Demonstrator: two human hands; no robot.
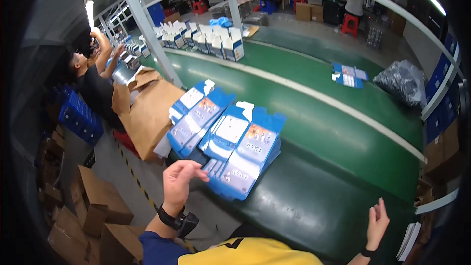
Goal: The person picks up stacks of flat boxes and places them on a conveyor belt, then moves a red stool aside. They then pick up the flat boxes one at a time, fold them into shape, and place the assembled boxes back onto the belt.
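My left hand (178,180) hangs by the near left corner of a stack of flat blue-and-white printed cartons (240,152). Its fingers are drawn together, and nothing shows in them. Whether the fingertips touch the stack I cannot tell. A second pile of flat blue cartons (196,118) lies beside the first, farther left. Off to the right, my right hand (378,222) is over the near right part of the green work surface (309,201), fingers partly stretched and holding nothing. Some white booklets or sheets (408,242) stand close to it.
A large brown paper-covered carton (149,113) borders the piles at left. Across the green belt (314,103) stand rows of opened boxes (216,41), a few flat cartons (349,75) and a grey plastic bag (402,82). Cardboard boxes (100,201) crowd the floor; a co-worker (95,86) is at far left.
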